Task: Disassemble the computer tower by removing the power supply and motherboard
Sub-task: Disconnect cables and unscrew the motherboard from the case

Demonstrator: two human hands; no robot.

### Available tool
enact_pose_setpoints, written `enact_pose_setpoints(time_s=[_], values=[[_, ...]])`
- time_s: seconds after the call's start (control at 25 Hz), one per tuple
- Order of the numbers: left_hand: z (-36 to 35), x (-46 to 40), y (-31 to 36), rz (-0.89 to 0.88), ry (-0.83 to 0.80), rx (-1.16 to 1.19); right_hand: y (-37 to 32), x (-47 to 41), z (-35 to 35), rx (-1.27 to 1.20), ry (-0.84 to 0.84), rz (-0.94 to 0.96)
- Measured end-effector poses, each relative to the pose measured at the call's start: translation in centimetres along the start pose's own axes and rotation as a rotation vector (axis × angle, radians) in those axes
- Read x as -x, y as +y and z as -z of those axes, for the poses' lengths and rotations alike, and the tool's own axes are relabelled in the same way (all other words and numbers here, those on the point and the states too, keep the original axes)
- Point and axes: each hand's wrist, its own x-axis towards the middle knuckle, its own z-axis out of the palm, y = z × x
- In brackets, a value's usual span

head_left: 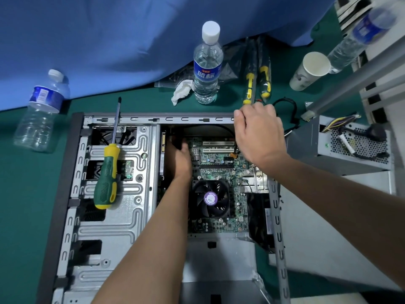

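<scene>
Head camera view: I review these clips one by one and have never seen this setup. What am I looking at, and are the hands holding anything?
The camera sits on a person's head, looking down at their bare arms. An open computer case lies on a green table. The left hand reaches inside beside the motherboard; its fingers are hidden, so a grip cannot be judged. The right hand hovers, fingers curled, over the case's far corner; whether it holds anything is unclear. The power supply is already out, on the right. A green screwdriver rests on the case. Water bottles and a paper cup stand behind.
</scene>
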Motion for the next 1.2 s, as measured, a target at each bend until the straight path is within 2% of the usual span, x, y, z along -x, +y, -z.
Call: enact_pose_setpoints(time_s=[0.4,0.8,0.96,1.08,1.2], values=[[-0.4,-0.4,-0.2,0.003,-0.046,-0.014,-0.1,0.0,0.1,-0.001,-0.018,-0.007],[-0.5,0.0,-0.4,-0.089,0.127,0.143,0.0,0.0,0.1,-0.043,-0.006,-0.005],[-0.3,0.3,-0.5,-0.058,0.121,0.089,0.1,0.0,0.2,-0.053,-0.010,-0.007],[-0.2,-0.3,-0.8,-0.174,0.175,0.071,0.1,0.0,0.2,-0.051,-0.010,-0.010],[-0.2,0.5,-0.6,-0.157,0.170,0.032,0.1,0.0,0.1,-0.042,-0.010,-0.010]])
